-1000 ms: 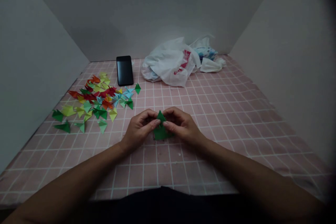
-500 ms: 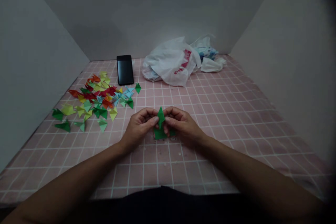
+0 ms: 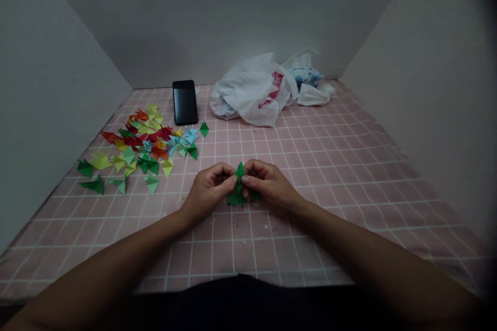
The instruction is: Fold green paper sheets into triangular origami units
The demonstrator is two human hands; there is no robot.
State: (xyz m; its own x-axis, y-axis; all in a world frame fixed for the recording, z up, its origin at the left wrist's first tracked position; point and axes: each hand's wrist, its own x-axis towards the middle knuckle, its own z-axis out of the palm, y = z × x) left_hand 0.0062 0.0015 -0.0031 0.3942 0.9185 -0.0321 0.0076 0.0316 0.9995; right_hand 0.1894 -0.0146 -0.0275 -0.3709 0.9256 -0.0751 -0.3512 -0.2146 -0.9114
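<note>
A small folded green origami paper (image 3: pixel 240 169) is pinched between my two hands, its pointed tip facing away from me. My left hand (image 3: pixel 212 186) grips its left side with thumb and fingers. On the opposite side, my right hand (image 3: pixel 269 183) holds it the same way, thumb across the fold. Beneath them lies a green paper sheet (image 3: pixel 236 199) on the table, partly covered by my fingers. To the left spreads a pile of folded paper pieces (image 3: pixel 155 137) in red, orange, yellow, blue and green.
A black phone (image 3: pixel 185 103) lies behind the pile. White plastic bags (image 3: pixel 248 90) and a blue-patterned packet (image 3: pixel 305 76) rest near the back wall. Pale walls enclose the pink checked tablecloth (image 3: pixel 330 165) on three sides.
The folded green paper has moved slightly nearer and to the right, and its front now shows a split down the middle. My thumbs have shifted on it.
</note>
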